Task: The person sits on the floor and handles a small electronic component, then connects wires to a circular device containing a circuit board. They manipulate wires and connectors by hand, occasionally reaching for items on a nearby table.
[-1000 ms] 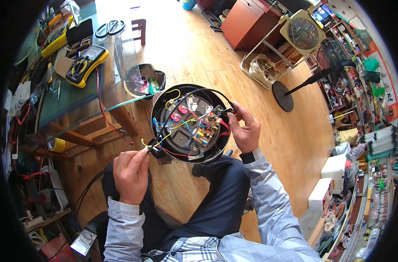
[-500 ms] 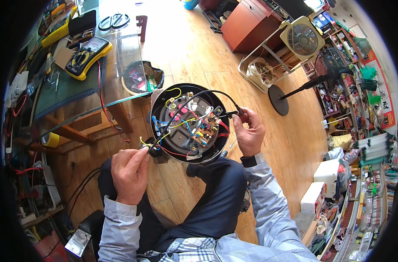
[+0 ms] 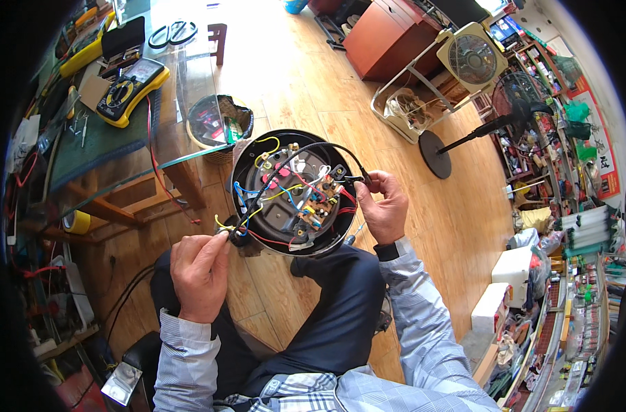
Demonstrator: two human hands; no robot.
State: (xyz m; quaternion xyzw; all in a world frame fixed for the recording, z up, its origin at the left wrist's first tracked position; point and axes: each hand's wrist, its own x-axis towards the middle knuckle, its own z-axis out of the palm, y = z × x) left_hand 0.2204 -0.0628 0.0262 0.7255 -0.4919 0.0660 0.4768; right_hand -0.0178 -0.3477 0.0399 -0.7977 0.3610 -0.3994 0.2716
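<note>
While hands [image 3: 202,271] flank appliance base [image 3: 292,196].

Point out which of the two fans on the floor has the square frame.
The beige box fan leaning behind the white wire rack has the square frame. The black pedestal fan to its right has a round cage on a pole.

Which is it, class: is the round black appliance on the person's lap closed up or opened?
Opened. The round black appliance shows bare coloured wires and terminals inside its rim, with no cover over them.

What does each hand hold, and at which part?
Left hand pinches a yellow wire at the round black appliance base's lower-left rim; right hand pinches the black cable's end.
</note>
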